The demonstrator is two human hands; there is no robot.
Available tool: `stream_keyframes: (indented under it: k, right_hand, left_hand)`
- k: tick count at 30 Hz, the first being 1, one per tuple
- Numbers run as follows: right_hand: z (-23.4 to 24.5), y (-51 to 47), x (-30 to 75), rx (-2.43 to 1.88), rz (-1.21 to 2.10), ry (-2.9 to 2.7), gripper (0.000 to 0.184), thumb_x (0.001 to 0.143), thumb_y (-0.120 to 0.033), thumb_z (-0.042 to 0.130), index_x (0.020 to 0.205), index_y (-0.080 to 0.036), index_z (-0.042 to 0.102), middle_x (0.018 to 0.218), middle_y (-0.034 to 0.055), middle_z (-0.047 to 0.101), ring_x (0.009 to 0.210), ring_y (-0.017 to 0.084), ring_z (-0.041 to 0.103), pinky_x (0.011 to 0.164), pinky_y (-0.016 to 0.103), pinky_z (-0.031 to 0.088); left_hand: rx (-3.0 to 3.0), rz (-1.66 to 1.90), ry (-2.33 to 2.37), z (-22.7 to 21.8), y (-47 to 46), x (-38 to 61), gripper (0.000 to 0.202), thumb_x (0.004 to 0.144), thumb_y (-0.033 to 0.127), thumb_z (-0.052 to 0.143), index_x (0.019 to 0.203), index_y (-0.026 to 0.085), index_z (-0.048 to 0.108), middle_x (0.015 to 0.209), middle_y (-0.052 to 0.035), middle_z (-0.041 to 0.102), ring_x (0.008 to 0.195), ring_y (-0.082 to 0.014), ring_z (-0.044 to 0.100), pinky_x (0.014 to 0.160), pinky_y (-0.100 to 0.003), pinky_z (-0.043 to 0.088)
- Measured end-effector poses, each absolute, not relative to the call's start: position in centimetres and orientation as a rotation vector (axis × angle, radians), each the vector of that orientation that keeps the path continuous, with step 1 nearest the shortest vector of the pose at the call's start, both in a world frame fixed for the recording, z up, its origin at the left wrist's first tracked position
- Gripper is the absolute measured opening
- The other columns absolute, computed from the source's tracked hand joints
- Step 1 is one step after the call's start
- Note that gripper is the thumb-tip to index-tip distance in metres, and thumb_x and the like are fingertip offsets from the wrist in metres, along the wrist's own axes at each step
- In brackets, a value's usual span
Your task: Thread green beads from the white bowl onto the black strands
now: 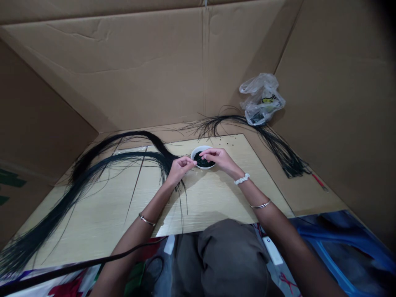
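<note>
A white bowl (pixel 206 168) holding many small dark pieces (pixel 201 159) stands near the board's far side. Just at its left edge is my left hand (pixel 181 169), thumb and finger pinched together; what they grip is too small to make out. My right hand (pixel 219 159) reaches over the bowl from the right, its fingertips also closed together above the dark pieces. Anything between those fingertips is hidden. Behind and beside my left hand, a black bundle of long thin strands (pixel 123 136) and a dark green bundle (pixel 83 177) curve away left, their ends meeting near my wrist.
Cardboard walls (pixel 148 70) enclose the pale board (pixel 210 202). At the back right sits a clear plastic bag (pixel 262 101) beside another dark strand bundle (pixel 278 150) with a red-handled tool (pixel 319 181) at its end. Several tiny dark specks (pixel 227 144) lie behind the bowl.
</note>
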State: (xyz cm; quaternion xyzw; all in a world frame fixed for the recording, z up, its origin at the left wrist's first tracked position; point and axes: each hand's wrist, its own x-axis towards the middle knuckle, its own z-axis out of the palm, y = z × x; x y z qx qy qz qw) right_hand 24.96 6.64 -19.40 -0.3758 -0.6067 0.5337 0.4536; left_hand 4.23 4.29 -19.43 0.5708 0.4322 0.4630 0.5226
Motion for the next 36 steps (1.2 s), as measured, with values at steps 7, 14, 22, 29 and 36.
stream_keyframes:
  k: [7,14,22,29,36]
  right_hand:
    - [-19.33,6.62,24.96,-0.943,1.324,-1.494,0.031,0.077,-0.037,0.074,0.098,-0.015,0.079,0.094,0.0067,0.074,0.077,0.014,0.062,0.072,0.025,0.047]
    - [-19.41,6.61,24.86,-0.929,1.318,-1.500,0.029,0.077,-0.036,0.073,0.097,-0.015,0.078,0.088,0.0056,0.072,0.077,0.014,0.062,0.070,0.025,0.046]
    - [-19.53,6.70,24.84,-0.915,1.331,-1.509,0.027,0.077,-0.035,0.073,0.094,-0.016,0.078,0.090,0.0057,0.073,0.077,0.014,0.061,0.072,0.026,0.047]
    - [-19.58,6.69,24.91,-0.926,1.307,-1.525,0.025,0.077,-0.034,0.073,0.093,-0.016,0.079,0.089,0.0051,0.072,0.075,0.012,0.058,0.071,0.024,0.044]
    - [-19.69,6.72,24.90,-0.892,1.306,-1.517,0.026,0.078,-0.034,0.073,0.094,-0.016,0.079,0.094,0.0058,0.073,0.077,0.013,0.060,0.073,0.025,0.045]
  left_hand:
    - [1.369,1.132,1.037,-19.21,4.14,4.30,0.041,0.065,0.051,0.085,0.070,0.013,0.067,0.051,0.0043,0.046,0.046,-0.0048,0.029,0.046,-0.021,0.017]
    - [1.369,1.155,1.033,-19.26,4.18,4.37,0.040,0.067,0.050,0.084,0.070,0.014,0.067,0.051,0.0056,0.042,0.046,-0.0047,0.027,0.046,-0.022,0.017]
    - [1.371,1.149,1.020,-19.31,4.22,4.32,0.040,0.067,0.050,0.084,0.070,0.014,0.067,0.052,0.0056,0.042,0.047,-0.0048,0.026,0.047,-0.022,0.017]
    - [1.368,1.169,1.040,-18.99,4.02,4.33,0.039,0.068,0.050,0.083,0.071,0.014,0.067,0.051,0.0053,0.042,0.047,-0.0053,0.027,0.046,-0.022,0.017]
    - [1.369,1.176,1.033,-19.35,4.20,4.34,0.040,0.068,0.050,0.083,0.071,0.014,0.067,0.053,0.0055,0.043,0.047,-0.0049,0.028,0.046,-0.021,0.018]
